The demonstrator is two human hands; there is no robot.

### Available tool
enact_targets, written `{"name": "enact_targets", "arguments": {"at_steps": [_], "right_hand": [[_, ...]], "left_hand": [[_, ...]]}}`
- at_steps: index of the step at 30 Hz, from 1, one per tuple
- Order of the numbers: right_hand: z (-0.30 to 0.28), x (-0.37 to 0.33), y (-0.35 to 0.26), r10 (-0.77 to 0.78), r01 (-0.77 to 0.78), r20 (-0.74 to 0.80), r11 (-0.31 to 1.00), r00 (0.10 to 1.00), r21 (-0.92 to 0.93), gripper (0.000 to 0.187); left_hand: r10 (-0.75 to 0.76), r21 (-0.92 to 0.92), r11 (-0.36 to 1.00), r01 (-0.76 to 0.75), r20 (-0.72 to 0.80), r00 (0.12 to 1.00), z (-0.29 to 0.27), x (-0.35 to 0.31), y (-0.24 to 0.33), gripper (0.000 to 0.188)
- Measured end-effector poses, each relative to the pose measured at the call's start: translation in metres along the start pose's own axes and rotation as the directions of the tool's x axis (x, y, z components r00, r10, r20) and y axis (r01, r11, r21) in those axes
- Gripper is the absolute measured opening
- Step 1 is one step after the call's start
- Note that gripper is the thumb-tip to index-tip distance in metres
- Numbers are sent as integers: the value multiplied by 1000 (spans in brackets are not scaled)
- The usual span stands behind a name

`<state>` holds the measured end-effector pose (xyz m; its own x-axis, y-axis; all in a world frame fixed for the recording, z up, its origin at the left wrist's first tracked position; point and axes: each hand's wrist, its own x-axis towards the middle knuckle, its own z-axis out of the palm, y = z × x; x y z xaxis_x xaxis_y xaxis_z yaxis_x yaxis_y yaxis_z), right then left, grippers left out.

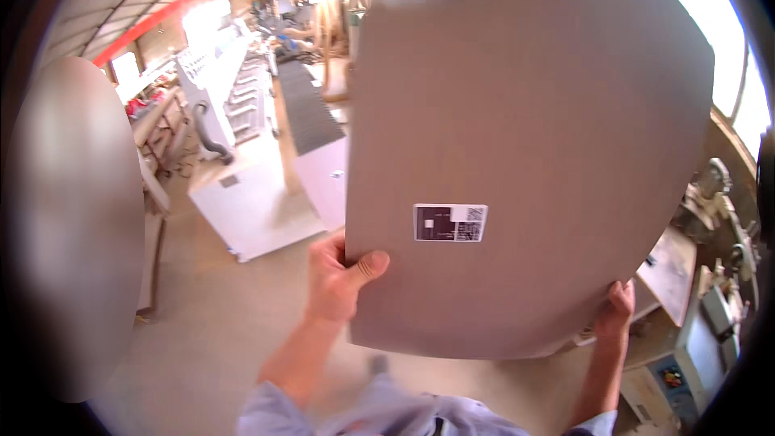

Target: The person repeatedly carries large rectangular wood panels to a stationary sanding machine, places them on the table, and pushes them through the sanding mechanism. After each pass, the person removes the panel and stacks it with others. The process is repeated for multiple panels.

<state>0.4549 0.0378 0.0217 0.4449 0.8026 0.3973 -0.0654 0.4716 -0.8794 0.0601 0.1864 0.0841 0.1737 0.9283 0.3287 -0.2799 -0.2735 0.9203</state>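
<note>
A large flat grey-brown panel (517, 129) is held up in front of me, filling much of the view. On its lower left face sits a small black-and-white label (450, 223). My left hand (339, 274) grips the panel's left edge, its thumb lying on the face and the fingers hidden behind. At the lower right edge my right hand (617, 307) is closed on the same panel; most of its fingers are out of sight. The panel's top runs out of the picture.
Left of the panel stand a white machine table (254, 214) and a long roller conveyor (252, 101). A blurred grey rounded shape (77, 226) is close at the far left. To the right are a workbench (670, 270) and a machine cabinet (686, 371).
</note>
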Motion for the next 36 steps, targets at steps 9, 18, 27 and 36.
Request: {"name": "enact_targets", "arguments": {"at_steps": [9, 18, 27, 36], "right_hand": [[-32, -177, 7, -62, 216, -332, 865, 941, 452, 69], [3, -274, -60, -144, 413, -621, 855, 770, 315, 74], [-77, -399, -106, -114, 534, -812, 804, 572, 263, 68], [-174, -477, -220, -901, 49, -200, 237, 384, -970, 16]], "left_hand": [[-77, 364, 912, -188, 603, 794, 108, -5, 87, 24], [-92, 269, 943, -194, 774, 626, 102, -35, 139, 18], [52, 137, 982, -132, 470, 881, 94, -107, 53, 35], [-331, -468, 646, 603, 540, 774, 258, -354, -46, 59]]}}
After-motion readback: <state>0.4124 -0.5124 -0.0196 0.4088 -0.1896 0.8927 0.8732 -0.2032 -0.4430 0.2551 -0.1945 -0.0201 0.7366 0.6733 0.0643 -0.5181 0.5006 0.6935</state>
